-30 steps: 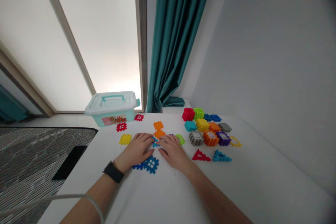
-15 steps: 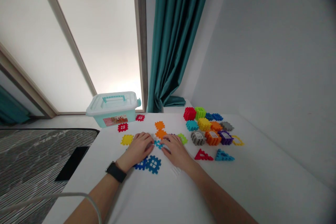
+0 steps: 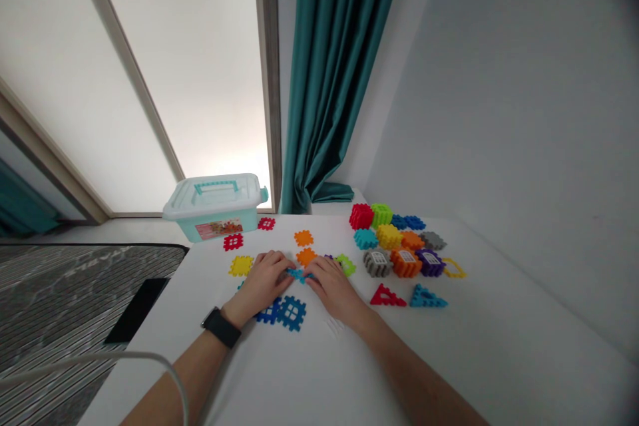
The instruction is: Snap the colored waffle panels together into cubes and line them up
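Note:
A light blue notched piece lies between my two hands at the middle of the table. My left hand, with a dark watch on its wrist, has its fingers closed on the left side of this piece. From the right, my right hand grips its other side. Just beyond are two orange pieces, the nearer one close to my fingertips. A green piece shows beside my right hand. Two joined blue window pieces lie nearer me, partly covered by my left hand. A yellow piece is to the left.
A lidded teal box stands at the back left near two red pieces. Stacks of coloured pieces are at the right, with a red triangle and a blue triangle before them. A cable crosses the lower left.
My hands have shifted slightly around the light blue piece, which now looks more tilted. The nearer orange piece sits slightly apart from the farther one. The cable has moved a little.

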Demonstrator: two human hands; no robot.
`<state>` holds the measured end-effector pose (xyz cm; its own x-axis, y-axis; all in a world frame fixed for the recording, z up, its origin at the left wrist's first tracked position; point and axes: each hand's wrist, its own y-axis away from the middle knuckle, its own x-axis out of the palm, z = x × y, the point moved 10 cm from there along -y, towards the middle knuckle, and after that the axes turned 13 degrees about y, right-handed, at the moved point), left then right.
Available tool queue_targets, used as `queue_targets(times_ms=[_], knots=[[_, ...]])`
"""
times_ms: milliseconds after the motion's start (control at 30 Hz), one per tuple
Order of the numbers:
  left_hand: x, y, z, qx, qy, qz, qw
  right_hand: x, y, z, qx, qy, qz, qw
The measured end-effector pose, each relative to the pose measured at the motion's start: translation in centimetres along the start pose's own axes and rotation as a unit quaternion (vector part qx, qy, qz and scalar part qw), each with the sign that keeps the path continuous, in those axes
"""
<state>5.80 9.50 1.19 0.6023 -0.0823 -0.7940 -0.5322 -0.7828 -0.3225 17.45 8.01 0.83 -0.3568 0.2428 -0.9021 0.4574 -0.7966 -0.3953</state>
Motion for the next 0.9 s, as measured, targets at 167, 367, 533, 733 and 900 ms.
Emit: queue_targets(times_ms=[167, 367, 533, 733, 900], knots=[[-1.0, 0.0, -0.2, 0.003, 0.069, -0.046, 0.997, -1.1, 0.1, -0.6, 0.031, -0.076, -0.052, 0.995], [-2.0, -0.1, 0.5, -0.032, 0.269, -0.119, 0.955, -3.3, 0.7, -1.3, 0.036, -0.083, -0.124, 0.988], [-1.7, -0.2, 0.2, -0.059, 0.341, -0.09, 0.934, -4.3, 0.9, -1.0, 0.011, -0.047, -0.142, 0.989], [-1.4, 0.0, -0.4, -0.063, 0.34, -0.07, 0.936, -4.3, 1.1, -0.5, -0.004, -0.037, -0.155, 0.987], [-1.0, 0.0, -0.1, -0.063, 0.339, -0.075, 0.936, -4.1, 1.0, -0.7, -0.004, -0.024, -0.147, 0.989]])
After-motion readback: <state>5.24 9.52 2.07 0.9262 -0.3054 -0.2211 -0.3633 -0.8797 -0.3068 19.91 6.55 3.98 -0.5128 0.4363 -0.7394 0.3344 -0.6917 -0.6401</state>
